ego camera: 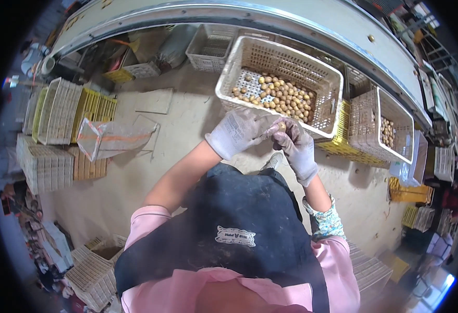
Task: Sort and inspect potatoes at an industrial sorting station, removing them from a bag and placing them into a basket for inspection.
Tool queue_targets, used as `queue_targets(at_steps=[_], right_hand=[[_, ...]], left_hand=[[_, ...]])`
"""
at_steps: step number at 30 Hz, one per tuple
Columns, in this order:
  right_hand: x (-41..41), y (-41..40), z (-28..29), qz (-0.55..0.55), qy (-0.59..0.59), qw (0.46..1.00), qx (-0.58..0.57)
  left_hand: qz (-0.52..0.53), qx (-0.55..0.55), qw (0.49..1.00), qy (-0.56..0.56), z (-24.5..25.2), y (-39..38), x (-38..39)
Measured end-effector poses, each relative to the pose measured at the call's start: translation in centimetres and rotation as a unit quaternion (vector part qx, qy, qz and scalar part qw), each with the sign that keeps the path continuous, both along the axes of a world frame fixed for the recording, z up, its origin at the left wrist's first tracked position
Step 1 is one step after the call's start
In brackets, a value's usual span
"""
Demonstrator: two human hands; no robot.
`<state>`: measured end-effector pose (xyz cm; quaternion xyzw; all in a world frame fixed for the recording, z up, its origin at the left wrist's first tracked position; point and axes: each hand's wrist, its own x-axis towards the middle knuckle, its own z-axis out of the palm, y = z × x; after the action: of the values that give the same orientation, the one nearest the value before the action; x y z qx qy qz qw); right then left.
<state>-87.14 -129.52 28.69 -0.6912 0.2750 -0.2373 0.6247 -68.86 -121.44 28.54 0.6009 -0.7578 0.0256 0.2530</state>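
In front of my apron, my two gloved hands meet at the near rim of a white slatted plastic crate (pixel 332 70). A small round yellow-brown piece of produce (pixel 282 126) sits between their fingertips; its exact kind cannot be told. My left hand (pixel 240 127), in a pale, soiled knit glove, touches it from the left. From the right, the darkened fingers of my right hand (pixel 297 150) are curled around it. Many similar round pieces (pixel 285 94) lie in the crate, heaped towards its right side, with part of the perforated floor showing at the left.
Beyond the crate runs a long conveyor-like table (pixel 213 8) with a metal edge. A yellow crate (pixel 344 117) supports the white one. At right stands another crate (pixel 395 113) holding round pieces. Stacked crates (pixel 58 113) and a translucent bag (pixel 119 137) are on the left.
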Motion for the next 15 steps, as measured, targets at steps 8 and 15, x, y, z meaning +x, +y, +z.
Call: queue_targets(at_steps=[8, 15], right_hand=[[-6.9, -7.3, -1.4, -0.061, -0.009, 0.995, 0.083], [-9.4, -14.5, -0.7, -0.042, -0.179, 0.834, 0.52]], left_hand=[[0.021, 0.227, 0.935, 0.27, 2.5, -11.4, -6.7], [0.001, 0.223, 0.912, 0.343, 3.7, -16.5, -10.7]])
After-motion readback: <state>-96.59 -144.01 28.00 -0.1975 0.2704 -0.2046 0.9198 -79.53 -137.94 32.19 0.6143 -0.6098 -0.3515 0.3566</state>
